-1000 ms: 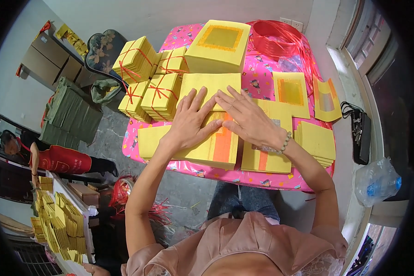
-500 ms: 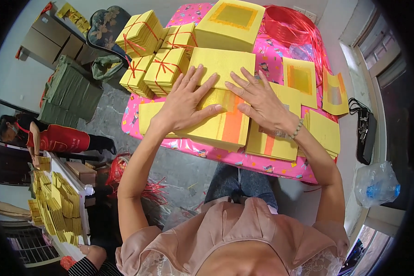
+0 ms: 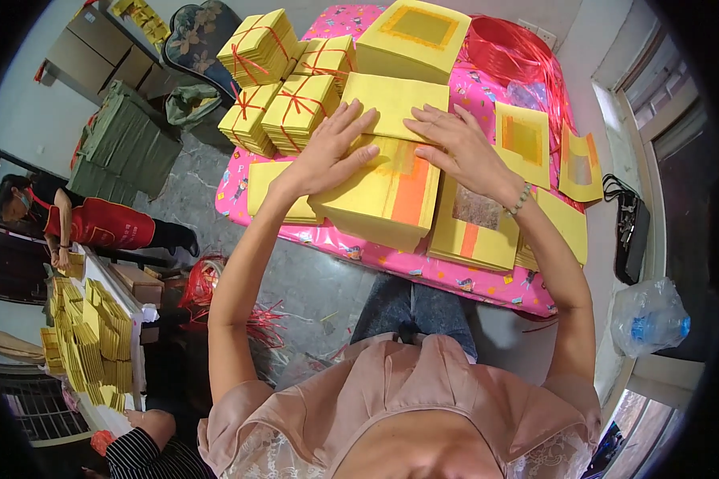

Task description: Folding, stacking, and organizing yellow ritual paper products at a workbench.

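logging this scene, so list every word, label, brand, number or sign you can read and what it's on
Pink tablecloth: a few printed letters, which I won't copy out.
Red apron: small pale print, too small to read.
Yellow paper stack with the orange band: no lettering I can make out.
Clear plastic bag: blue patch inside, nothing readable.

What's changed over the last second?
The left hand and right hand, nearly together before, have spread apart, left and right, over the yellow paper stack. Both are open. The tied bundles and red ribbon coil stayed put.
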{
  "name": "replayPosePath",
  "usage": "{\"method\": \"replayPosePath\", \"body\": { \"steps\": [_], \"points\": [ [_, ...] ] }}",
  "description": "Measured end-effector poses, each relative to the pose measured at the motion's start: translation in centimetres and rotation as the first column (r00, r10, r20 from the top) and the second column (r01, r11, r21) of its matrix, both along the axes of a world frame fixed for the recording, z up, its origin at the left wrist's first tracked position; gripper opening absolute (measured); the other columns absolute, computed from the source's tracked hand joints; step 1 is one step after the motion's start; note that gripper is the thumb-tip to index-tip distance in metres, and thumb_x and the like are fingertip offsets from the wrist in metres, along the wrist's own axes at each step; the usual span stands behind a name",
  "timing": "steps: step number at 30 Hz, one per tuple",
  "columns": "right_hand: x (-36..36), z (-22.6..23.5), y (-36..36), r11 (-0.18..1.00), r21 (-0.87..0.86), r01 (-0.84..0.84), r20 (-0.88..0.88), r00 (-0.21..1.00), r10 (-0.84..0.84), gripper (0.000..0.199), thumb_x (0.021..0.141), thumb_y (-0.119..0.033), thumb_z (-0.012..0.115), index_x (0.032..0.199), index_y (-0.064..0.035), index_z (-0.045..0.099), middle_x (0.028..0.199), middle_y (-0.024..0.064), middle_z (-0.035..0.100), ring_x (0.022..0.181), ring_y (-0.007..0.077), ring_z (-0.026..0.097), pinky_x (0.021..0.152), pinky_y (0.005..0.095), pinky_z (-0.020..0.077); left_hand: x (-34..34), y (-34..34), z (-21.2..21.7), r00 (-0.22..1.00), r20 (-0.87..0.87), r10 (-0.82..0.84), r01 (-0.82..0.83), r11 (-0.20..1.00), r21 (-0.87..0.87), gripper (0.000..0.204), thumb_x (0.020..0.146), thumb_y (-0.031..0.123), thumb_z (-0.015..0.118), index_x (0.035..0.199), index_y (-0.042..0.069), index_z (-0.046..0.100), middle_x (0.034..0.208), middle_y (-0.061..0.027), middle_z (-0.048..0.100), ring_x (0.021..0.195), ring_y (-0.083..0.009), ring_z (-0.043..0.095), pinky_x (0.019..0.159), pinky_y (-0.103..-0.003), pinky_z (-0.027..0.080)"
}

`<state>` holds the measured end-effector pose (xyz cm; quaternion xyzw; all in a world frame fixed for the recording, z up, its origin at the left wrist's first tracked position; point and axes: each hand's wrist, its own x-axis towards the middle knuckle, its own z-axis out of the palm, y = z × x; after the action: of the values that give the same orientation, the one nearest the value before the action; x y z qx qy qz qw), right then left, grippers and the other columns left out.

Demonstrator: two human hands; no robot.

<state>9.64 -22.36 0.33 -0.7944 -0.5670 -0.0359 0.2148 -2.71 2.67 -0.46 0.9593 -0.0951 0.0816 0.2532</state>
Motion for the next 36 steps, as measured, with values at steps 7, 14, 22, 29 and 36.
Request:
{"method": "replayPosePath", "body": {
  "steps": [7,14,22,29,36],
  "points": [
    [0.7,-1.0,0.5,0.973,0.23,-0.027,0.24,0.97,-0.03,0.026,0.091,-0.018,0.063,0.113,-0.0031,0.062,0.111,0.0121,0.064,0.094,0.0273,0.065,0.079,0.0369,0.055,-1.0,-0.2,0.8,0.936,0.203,0.288,-0.23,0.936,-0.266,0.055,0.096,0.039,0.057,0.138,0.004,0.05,0.143,-0.0268,0.041,0.133,-0.0379,0.04,0.109,-0.044,0.034],
    [-4.9,-0.6,1.9,0.937,0.328,-0.121,0.379,0.925,-0.013,0.025,0.088,-0.015,0.066,0.109,-0.0006,0.063,0.103,0.0132,0.067,0.089,0.0265,0.069,0.076,0.0349,0.0582,-3.1,1.9,0.3,0.855,-0.06,0.516,-0.449,0.677,-0.583,0.062,0.093,0.048,0.06,0.129,-0.002,0.056,0.091,-0.0091,0.068,0.077,-0.0111,0.061,0.065,-0.029,0.048],
    [-12.2,0.2,1.5,0.96,0.245,-0.132,0.314,0.948,0.05,0.034,0.08,-0.014,0.072,0.111,-0.0011,0.063,0.108,0.0137,0.064,0.104,0.0293,0.066,0.087,0.038,0.0553,-7.1,0.3,0.5,0.906,-0.167,0.389,-0.337,0.424,-0.841,0.058,0.085,0.021,0.076,0.131,-0.005,0.053,0.113,-0.009,0.067,0.102,-0.0149,0.062,0.09,-0.028,0.047],
    [-12.8,1.2,-0.6,0.922,0.349,-0.17,0.181,0.977,0.111,0.037,0.085,-0.012,0.069,0.121,-0.0057,0.063,0.121,0.0154,0.061,0.114,0.0321,0.061,0.093,0.0408,0.0521,-10.6,2.1,-0.8,0.951,-0.172,0.258,-0.226,0.196,-0.954,0.049,0.089,0.013,0.071,0.133,-0.002,0.052,0.122,-0.0098,0.065,0.108,-0.017,0.064,0.094,-0.03,0.051],
    [-11.4,-0.4,-1.7,0.928,0.368,0.052,0.051,0.996,-0.076,0.036,0.086,-0.014,0.069,0.12,-0.0049,0.064,0.119,0.015,0.061,0.113,0.0336,0.061,0.093,0.0417,0.0511,-14.2,7.5,-3.6,0.934,-0.132,0.331,-0.158,0.054,-0.986,0.045,0.093,0.008,0.065,0.135,0.001,0.05,0.124,-0.009,0.063,0.108,-0.0172,0.064,0.091,-0.031,0.053]
  ]
}}
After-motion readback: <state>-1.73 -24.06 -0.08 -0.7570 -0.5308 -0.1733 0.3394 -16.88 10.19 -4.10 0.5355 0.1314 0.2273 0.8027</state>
